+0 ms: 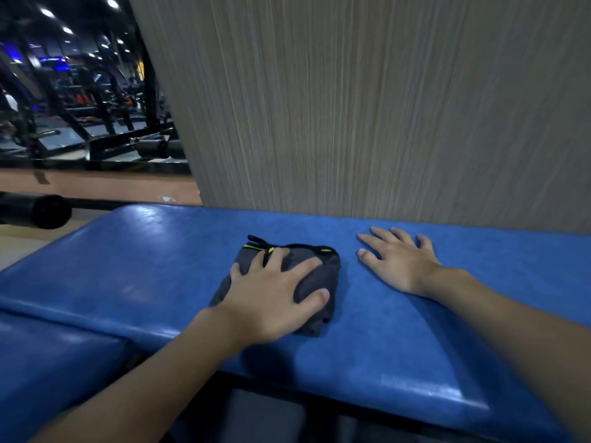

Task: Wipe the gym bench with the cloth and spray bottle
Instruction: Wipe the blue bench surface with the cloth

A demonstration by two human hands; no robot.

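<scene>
A blue padded gym bench [153,251] runs across the view. On its middle lies a folded dark grey cloth [323,266] with black trim and small yellow marks. My left hand [271,298] presses flat on the cloth, fingers spread over it. To the right of the cloth my right hand [396,260] rests palm down on the bare pad, fingers straight and spread, holding nothing. No spray bottle is in view.
A grey wood-grain wall panel [367,107] stands right behind the bench. A second blue pad [48,362] sits lower at the left. A black roller [41,211] juts in at the far left. A mirror [80,91] shows gym machines.
</scene>
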